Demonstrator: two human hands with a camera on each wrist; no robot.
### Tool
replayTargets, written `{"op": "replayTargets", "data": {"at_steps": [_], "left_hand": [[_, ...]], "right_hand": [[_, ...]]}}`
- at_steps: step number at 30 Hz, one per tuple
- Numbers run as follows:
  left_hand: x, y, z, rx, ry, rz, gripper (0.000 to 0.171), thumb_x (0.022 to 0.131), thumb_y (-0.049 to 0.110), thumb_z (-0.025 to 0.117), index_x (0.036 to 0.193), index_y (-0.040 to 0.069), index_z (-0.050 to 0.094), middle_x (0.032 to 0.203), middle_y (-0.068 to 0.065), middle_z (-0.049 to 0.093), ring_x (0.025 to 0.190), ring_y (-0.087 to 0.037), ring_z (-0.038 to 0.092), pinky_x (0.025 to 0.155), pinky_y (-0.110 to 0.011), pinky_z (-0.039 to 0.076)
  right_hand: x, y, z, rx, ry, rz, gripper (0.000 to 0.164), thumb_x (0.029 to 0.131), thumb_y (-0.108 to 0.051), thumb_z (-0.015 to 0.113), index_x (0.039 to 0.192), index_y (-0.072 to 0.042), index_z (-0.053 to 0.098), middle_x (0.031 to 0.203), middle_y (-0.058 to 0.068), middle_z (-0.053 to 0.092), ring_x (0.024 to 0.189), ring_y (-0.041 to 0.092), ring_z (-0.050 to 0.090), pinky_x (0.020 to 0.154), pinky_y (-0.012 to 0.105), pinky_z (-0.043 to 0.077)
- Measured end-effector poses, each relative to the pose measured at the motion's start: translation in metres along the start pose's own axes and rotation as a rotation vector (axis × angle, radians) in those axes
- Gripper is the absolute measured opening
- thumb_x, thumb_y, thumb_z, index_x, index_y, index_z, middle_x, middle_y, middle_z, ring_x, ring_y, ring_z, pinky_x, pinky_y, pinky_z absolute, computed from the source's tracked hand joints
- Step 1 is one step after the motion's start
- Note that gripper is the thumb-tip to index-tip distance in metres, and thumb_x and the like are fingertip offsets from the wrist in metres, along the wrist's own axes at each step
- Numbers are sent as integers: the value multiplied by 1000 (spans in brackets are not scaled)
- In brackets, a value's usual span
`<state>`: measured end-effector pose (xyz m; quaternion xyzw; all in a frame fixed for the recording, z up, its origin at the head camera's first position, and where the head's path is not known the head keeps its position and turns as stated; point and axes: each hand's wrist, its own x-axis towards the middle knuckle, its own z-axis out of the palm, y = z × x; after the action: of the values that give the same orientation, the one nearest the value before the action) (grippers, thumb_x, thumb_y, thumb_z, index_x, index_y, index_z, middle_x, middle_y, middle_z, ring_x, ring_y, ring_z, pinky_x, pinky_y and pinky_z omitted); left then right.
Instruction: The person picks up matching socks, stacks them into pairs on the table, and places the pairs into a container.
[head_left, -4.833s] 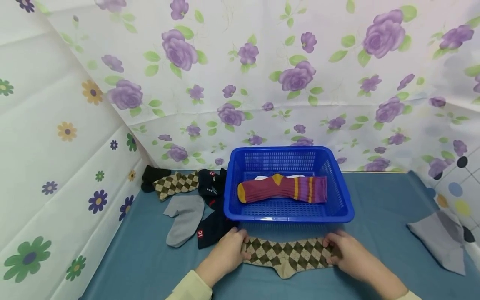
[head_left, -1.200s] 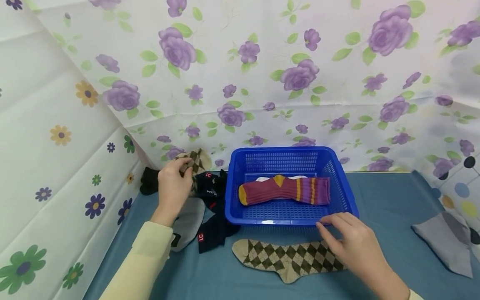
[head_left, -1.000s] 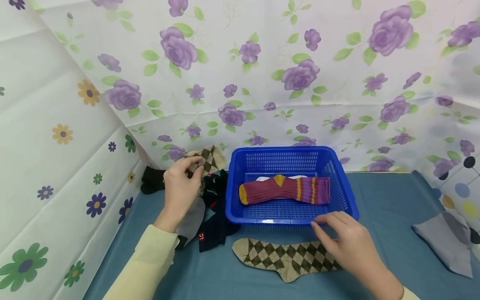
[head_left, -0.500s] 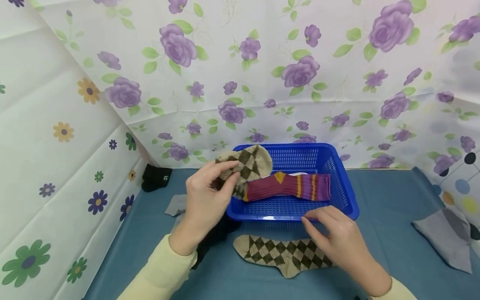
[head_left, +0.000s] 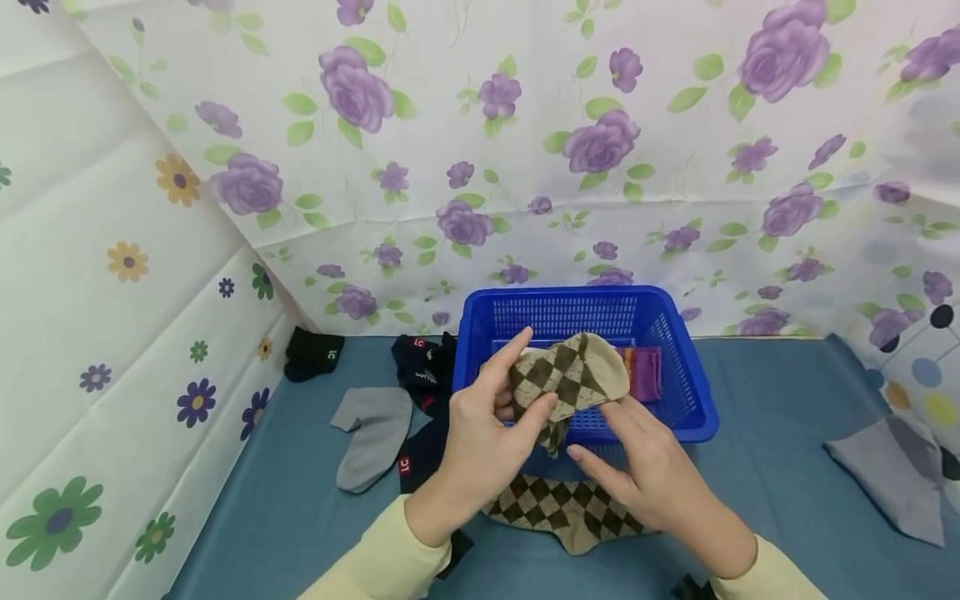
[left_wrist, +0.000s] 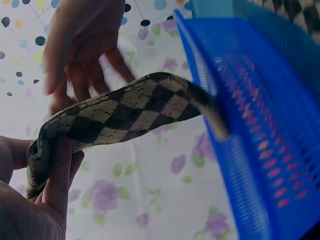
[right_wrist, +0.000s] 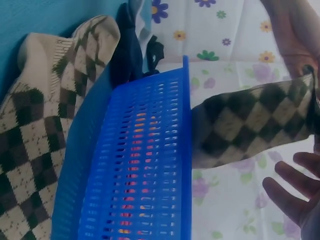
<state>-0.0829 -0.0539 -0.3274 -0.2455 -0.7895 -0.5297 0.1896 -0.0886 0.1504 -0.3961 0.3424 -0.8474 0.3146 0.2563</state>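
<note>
My left hand [head_left: 483, 437] pinches a beige and brown argyle sock [head_left: 577, 375] between thumb and fingers, above the basket's front. One end of the sock hangs down, as the right wrist view shows the checked sock [right_wrist: 250, 122]. My right hand [head_left: 648, 467] is at the toe end, fingers extended and thumb apart; its fingertips seem to touch the sock's lower edge. A matching argyle sock [head_left: 570, 508] lies on the table below, partly hidden by both hands. In the blue basket [head_left: 697, 408] behind, a maroon and purple striped sock [head_left: 647, 375] is mostly covered from view.
Left of the basket lie a grey sock [head_left: 378, 437], dark socks with red labels [head_left: 423, 367] and a black sock [head_left: 313, 354]. Another grey sock [head_left: 892, 479] is at the far right. Floral sheeting [head_left: 525, 150] rises behind the table.
The left hand has picked up the second argyle sock from the left pile and brought it rightward to the basket's front. The right hand released the flat argyle sock and moved up toward the held one.
</note>
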Motion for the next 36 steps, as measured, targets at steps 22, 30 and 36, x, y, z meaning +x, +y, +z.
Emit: {"op": "replayTargets", "data": {"at_steps": [22, 30, 36], "left_hand": [[7, -10, 6, -90, -153, -99, 37, 94, 13, 55, 131, 15, 49, 123, -4, 62, 109, -16, 61, 76, -27, 53], [5, -36, 10, 389, -175, 219, 72, 82, 4, 68, 142, 27, 35, 150, -2, 32, 132, -15, 41, 102, -33, 43], [14, -41, 11, 447, -233, 542, 55, 80, -1, 63, 129, 23, 58, 145, -8, 40, 135, -24, 37, 113, -34, 29]], "right_hand": [[8, 4, -22, 256, 364, 106, 40, 79, 17, 46, 114, 6, 60, 55, -7, 39, 44, -6, 28, 45, 13, 29], [5, 1, -21, 338, 263, 95, 40, 77, 21, 48, 108, 2, 64, 69, -1, 56, 54, -2, 42, 52, 15, 36], [0, 11, -12, 343, 95, 117, 50, 78, 15, 52, 119, -12, 63, 98, 1, 69, 72, 2, 60, 61, 16, 46]]}}
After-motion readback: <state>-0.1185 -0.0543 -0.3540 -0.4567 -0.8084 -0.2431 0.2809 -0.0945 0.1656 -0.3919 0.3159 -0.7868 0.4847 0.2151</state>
